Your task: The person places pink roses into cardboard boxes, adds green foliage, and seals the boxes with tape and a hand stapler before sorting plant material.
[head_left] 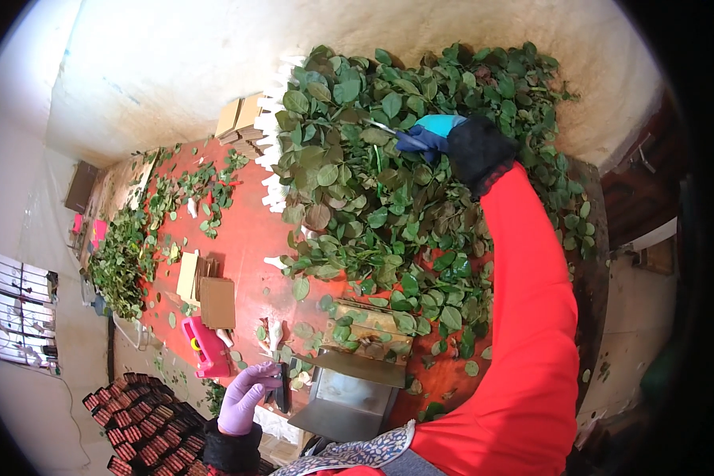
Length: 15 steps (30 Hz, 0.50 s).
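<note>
My right hand [430, 136], in a blue and teal glove, is closed around scissors [382, 126] with a thin silvery blade pointing left. It is over a large heap of leafy green stems [349, 170]. White-covered flower heads [270, 139] line up along the heap's left side. My left hand [242, 403], in a lilac glove, is low at the left. Its thumb and fingers are apart, with the fingertips beside an upright black piece [281, 387]; whether they touch it I cannot tell. A bent metal stand [349, 393] is just right of it, partly under scattered leaves.
On the red table [250, 226] are a pink tape dispenser [206, 347], cardboard pieces [216, 302], a cardboard stack [240, 119] by the wall and another leaf pile [123, 266]. Many dark bundles [147, 420] lie at lower left. A barred window [12, 305] is far left.
</note>
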Each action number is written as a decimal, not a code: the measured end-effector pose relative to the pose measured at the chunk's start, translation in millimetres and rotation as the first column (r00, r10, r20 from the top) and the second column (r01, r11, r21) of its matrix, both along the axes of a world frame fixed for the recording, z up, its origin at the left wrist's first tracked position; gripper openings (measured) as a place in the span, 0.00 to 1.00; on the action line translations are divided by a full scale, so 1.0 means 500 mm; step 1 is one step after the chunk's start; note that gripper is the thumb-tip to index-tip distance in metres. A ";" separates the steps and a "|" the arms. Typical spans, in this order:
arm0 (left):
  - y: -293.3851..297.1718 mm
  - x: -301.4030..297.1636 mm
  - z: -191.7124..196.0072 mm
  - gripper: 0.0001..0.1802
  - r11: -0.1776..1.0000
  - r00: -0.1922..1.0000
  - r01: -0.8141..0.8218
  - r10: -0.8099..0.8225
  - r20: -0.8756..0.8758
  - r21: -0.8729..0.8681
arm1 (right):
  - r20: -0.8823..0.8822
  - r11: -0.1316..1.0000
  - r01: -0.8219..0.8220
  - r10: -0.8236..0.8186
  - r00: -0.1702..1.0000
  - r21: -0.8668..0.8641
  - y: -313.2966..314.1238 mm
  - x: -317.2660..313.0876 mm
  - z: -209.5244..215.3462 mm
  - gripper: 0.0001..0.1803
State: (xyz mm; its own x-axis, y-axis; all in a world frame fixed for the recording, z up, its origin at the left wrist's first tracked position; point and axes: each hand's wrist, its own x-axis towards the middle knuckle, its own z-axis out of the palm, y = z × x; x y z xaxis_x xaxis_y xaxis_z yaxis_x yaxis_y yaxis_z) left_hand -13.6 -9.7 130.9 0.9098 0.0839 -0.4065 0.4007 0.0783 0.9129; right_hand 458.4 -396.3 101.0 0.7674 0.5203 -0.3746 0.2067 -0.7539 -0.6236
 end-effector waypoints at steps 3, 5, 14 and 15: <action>0.010 -0.004 0.007 0.23 1.000 1.000 0.004 -0.004 -0.010 0.014 | 0.048 0.996 -0.053 0.056 0.997 -0.069 -0.001 0.003 0.005 0.25; 0.014 -0.001 0.006 0.25 1.000 1.000 0.010 -0.010 0.013 0.000 | 0.105 0.948 -0.065 0.103 0.989 -0.311 0.004 -0.025 0.037 0.24; -0.137 0.090 -0.009 0.49 0.989 0.966 -0.126 0.140 0.216 -0.078 | 0.484 0.744 -0.553 0.352 0.801 0.375 0.334 -0.617 0.008 0.20; -0.151 0.086 0.000 0.35 0.965 0.943 -0.230 0.253 0.215 -0.126 | 0.510 0.746 -0.576 0.370 0.776 0.335 0.353 -0.649 0.015 0.21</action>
State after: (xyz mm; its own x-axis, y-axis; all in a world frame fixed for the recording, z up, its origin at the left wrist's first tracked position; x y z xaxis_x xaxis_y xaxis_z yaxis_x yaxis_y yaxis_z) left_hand 29.5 -85.4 130.8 0.9361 0.2828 -0.2092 0.1420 0.2403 0.9603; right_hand 133.7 -220.0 108.6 0.3925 0.8797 0.2686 0.7545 -0.1409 -0.6410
